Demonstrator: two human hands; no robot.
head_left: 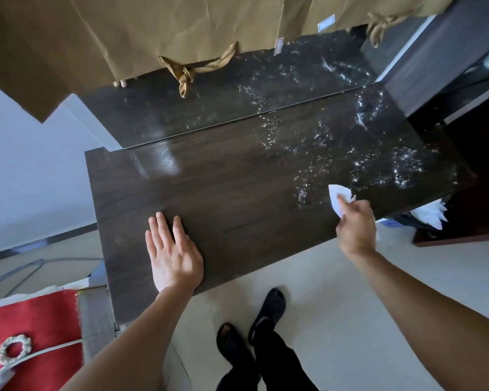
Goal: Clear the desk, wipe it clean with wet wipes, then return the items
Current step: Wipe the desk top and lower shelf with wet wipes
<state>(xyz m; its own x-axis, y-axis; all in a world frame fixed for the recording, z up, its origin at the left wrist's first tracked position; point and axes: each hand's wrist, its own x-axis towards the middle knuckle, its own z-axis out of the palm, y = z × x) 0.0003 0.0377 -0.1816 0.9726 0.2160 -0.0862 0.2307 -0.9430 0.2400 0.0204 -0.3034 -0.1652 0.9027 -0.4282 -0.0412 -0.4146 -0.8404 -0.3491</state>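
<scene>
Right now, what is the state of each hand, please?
Left hand: open, flat on the desk.
Right hand: closed, holding a wet wipe.

This looks like a room in a home rather than a workplace. A dark wood-grain tabletop [237, 198] stands against a plain white wall [26, 165] with a dark skirting board [40, 244]. Brown paper bags [153, 29] with ribbon handles [187, 71] hang above it. The floor [336, 292] is pale, and the person stands on it in black house slippers [268, 309]. A red cloth [40, 320] lies at the lower left, and dark wooden furniture [449, 52] stands to the right.
</scene>
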